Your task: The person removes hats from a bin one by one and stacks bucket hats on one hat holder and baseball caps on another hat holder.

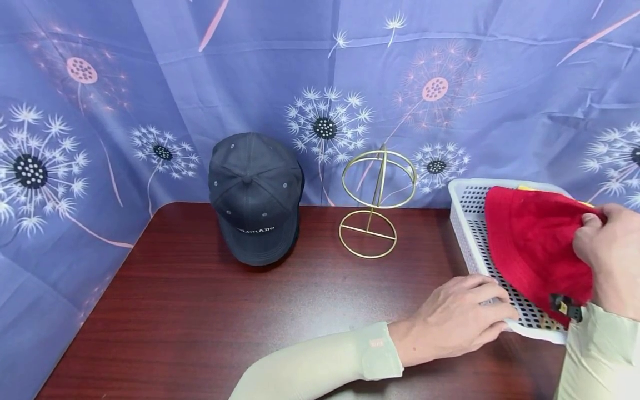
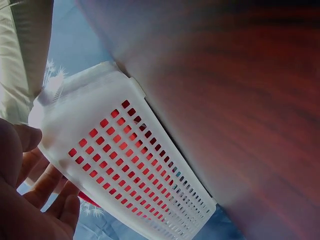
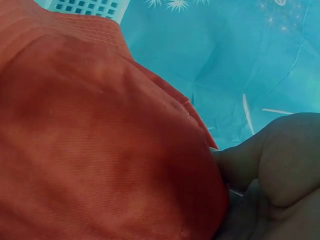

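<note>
A red bucket hat [image 1: 540, 244] lies tilted in a white perforated basket [image 1: 467, 239] on the right of the table. My right hand [image 1: 617, 255] pinches the hat at its right side; in the right wrist view the thumb [image 3: 240, 162] presses on the red cloth [image 3: 110, 135]. With my left hand [image 1: 457, 316] I grip the basket's rim at the near left corner. Seen from the left wrist, fingers [image 2: 47, 185] wrap that corner, and red cloth shows through the holes of the basket wall [image 2: 75, 120]. Something yellow [image 1: 527, 188] peeks out behind the hat.
A dark cap [image 1: 255, 189] with white lettering sits at the back left of the brown table [image 1: 200, 333]. Right of it stands a gold wire hat stand [image 1: 370, 222], bare. A blue dandelion-print cloth [image 1: 250, 72] hangs behind the table.
</note>
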Available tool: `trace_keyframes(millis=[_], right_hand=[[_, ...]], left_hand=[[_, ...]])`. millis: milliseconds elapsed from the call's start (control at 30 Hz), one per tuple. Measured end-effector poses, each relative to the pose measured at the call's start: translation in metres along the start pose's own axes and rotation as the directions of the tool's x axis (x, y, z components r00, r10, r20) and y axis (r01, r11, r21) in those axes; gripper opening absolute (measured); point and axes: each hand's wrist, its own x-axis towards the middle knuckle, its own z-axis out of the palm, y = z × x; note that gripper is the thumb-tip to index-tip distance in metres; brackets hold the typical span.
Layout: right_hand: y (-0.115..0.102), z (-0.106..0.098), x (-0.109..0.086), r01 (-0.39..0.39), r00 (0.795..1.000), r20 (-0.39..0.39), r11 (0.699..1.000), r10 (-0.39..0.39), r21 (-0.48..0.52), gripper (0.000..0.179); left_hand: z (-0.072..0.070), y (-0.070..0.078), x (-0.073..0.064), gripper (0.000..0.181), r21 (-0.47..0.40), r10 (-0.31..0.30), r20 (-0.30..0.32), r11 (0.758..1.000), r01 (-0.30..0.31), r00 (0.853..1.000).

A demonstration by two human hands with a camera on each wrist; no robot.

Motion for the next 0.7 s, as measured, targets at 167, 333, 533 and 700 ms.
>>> trace_keyframes(millis=[167,333,533,700], right_hand=[[-0.007,-0.004,-0.003,-0.008,1.000,-0.012,0.999,0.008,0.043,0.038],[-0.015,-0.007,-0.006,-0.020,0.998,-0.060,0.991,0.028,0.130,0.035],[-0.023,-0.006,-0.013,-0.050,0.989,-0.119,0.950,0.090,0.308,0.029],[-0.029,-0.010,-0.018,-0.079,0.982,-0.133,0.937,0.131,0.341,0.031]], left_hand=[[0.001,0.000,0.000,0.027,-0.005,0.007,-0.001,1.000,-0.007,1.000],[0.001,0.000,-0.001,0.027,-0.010,0.002,-0.004,1.000,-0.002,1.000],[0.000,0.000,-0.001,0.027,-0.018,-0.003,-0.006,1.000,0.003,1.000],[-0.001,-0.001,0.001,0.026,-0.019,0.001,-0.002,1.000,-0.001,1.000]])
